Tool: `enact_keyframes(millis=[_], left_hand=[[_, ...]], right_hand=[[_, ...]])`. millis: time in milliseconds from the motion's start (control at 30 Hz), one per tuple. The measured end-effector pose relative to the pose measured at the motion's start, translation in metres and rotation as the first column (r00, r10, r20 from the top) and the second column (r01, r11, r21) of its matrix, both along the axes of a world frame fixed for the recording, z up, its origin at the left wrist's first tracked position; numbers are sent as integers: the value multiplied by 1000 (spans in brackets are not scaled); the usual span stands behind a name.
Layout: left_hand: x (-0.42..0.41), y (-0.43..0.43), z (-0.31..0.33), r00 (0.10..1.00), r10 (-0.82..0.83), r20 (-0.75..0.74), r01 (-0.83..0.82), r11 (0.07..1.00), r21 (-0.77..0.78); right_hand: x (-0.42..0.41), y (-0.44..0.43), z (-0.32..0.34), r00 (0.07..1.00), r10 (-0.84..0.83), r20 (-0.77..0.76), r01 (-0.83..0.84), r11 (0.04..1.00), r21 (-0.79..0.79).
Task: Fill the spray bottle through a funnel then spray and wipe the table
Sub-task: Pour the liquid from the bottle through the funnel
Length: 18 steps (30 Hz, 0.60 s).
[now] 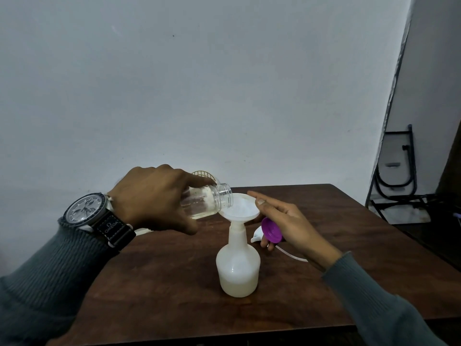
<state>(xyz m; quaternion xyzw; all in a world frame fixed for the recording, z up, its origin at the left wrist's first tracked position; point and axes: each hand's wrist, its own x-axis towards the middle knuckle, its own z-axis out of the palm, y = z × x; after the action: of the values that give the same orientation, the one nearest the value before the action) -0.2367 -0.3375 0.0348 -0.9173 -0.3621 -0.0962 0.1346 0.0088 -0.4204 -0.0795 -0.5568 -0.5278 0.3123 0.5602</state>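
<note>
A white translucent spray bottle (238, 268) stands upright mid-table, about a third full of liquid. A white funnel (239, 208) sits in its neck. My left hand (154, 198) grips a clear jar (212, 199), tilted with its open mouth over the funnel's left rim; liquid lies in the jar's lower side. My right hand (287, 221) rests its thumb on the funnel's right rim, its index finger stretched out, and its lower fingers hold a purple lid (270, 229). The white spray head (257, 236) with its tube (291, 255) lies on the table, partly hidden behind that hand.
The brown wooden table (162, 283) stands against a pale wall. A beige slotted object (203, 174) shows behind the jar, and a white thing (143, 231) lies under my left wrist. A black metal frame (399, 166) leans at the right beyond the table's edge.
</note>
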Motion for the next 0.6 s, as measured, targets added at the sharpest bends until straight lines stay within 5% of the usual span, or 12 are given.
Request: enact_keyframes(millis=[600], left_hand=[[1,-2,3,1000,10,-25,-10,1000,16]], right_hand=[[-1,-1,1,1000,4,-2,-4,1000,3]])
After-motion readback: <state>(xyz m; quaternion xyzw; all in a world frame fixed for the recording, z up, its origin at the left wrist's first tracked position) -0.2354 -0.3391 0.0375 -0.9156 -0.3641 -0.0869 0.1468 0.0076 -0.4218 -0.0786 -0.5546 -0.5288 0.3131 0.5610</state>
